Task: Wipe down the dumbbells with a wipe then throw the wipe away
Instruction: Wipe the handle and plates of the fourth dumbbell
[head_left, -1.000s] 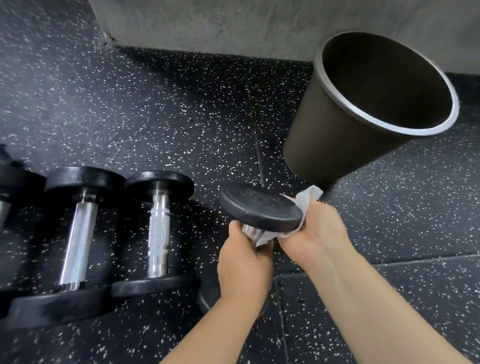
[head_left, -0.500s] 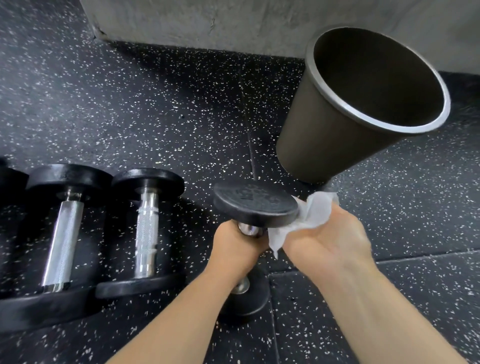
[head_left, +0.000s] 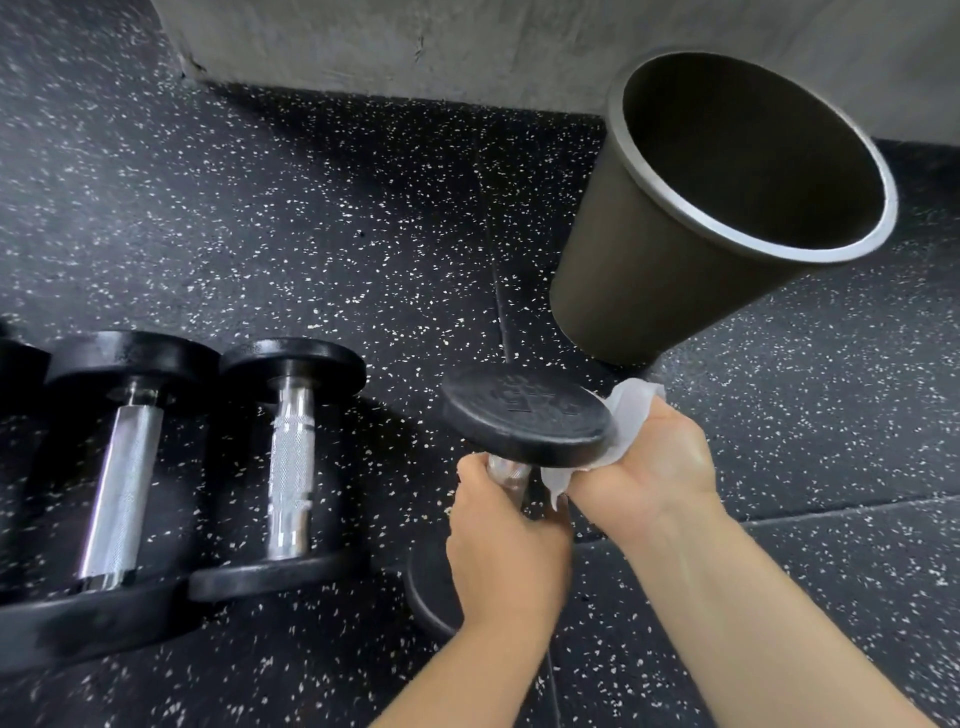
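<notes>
- Holding the dumbbell (head_left: 524, 415) upright: we've got the left hand (head_left: 506, 545) wrapped round its handle (head_left: 506, 470), long axis near vertical, lower plate (head_left: 431, 597) down by the floor (head_left: 311, 234).
- Agreed. Right hand (head_left: 657, 462) pinches the wipe (head_left: 631, 415) against the top plate's right rim. We see the bin (head_left: 649, 270) just beyond, nearer that hand.

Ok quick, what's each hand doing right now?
Left hand: grips the dumbbell by its handle.
Right hand: holds the wipe against its top plate.
</notes>
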